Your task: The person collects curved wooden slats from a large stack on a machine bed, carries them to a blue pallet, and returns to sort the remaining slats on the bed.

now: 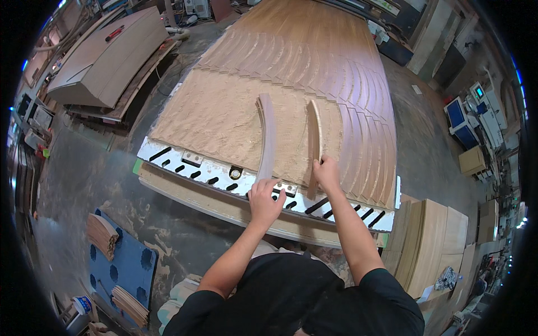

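My left hand (264, 197) grips the near end of a long curved wooden strip (267, 131) that lies on a wide sawdust-covered machine bed (218, 112). In my right hand (326, 172) is the near end of a second curved wooden strip (313, 137), standing on its edge just to the right of the first. Both strips run away from me across the bed. To the right and at the far end, several more curved strips (364, 145) remain cut side by side in the large wood sheet.
A white slotted metal rail (190, 165) edges the bed's near side. A blue pallet (126, 263) at lower left carries stacks of curved pieces. Flat wood boards (434, 241) are stacked at right; a covered machine (106, 56) stands at upper left.
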Tool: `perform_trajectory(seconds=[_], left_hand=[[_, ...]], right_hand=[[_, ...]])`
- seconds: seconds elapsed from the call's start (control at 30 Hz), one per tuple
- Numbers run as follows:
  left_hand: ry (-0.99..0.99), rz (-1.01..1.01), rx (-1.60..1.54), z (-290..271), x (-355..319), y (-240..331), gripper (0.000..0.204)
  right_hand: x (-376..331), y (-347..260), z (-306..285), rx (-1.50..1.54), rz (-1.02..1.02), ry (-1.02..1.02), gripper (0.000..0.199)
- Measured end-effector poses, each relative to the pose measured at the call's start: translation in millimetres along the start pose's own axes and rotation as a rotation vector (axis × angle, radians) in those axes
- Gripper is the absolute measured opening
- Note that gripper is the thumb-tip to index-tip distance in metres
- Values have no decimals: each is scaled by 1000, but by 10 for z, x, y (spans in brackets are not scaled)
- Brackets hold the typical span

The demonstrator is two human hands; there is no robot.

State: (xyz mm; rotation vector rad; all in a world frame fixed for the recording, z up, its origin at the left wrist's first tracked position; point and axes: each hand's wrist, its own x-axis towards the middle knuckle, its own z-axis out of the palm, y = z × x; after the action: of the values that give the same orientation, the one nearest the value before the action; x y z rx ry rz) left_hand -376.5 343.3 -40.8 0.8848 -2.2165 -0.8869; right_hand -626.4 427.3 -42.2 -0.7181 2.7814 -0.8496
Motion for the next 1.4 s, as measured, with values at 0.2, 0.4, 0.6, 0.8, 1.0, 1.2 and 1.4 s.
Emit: perform_trajectory(seconds=[0.2, 0.4, 0.6, 0.8, 1.0, 1.2, 1.4], left_hand=[[76, -71, -57, -279, 147, -407, 35], [35, -108, -124, -328, 258, -669, 48], [-186, -28, 37, -422, 225, -489, 99], [-207, -27, 75, -316, 167, -495, 99], [-191, -27, 52, -190, 143, -573, 87], [-175, -4, 59, -132, 103, -638, 89], [-179, -57, 78, -190, 119, -540, 89]], right_hand=[[-9, -15, 304, 641, 181, -85, 28], [-286, -608, 627, 1017, 290, -341, 32], [-291, -876, 905, 976, 303, -371, 22], [-221, -971, 1021, 905, 274, -382, 26], [-219, -978, 1113, 575, 110, -215, 36], [-279, -1008, 1119, 487, 78, -155, 56], [-344, -945, 1143, 565, 55, -136, 62]])
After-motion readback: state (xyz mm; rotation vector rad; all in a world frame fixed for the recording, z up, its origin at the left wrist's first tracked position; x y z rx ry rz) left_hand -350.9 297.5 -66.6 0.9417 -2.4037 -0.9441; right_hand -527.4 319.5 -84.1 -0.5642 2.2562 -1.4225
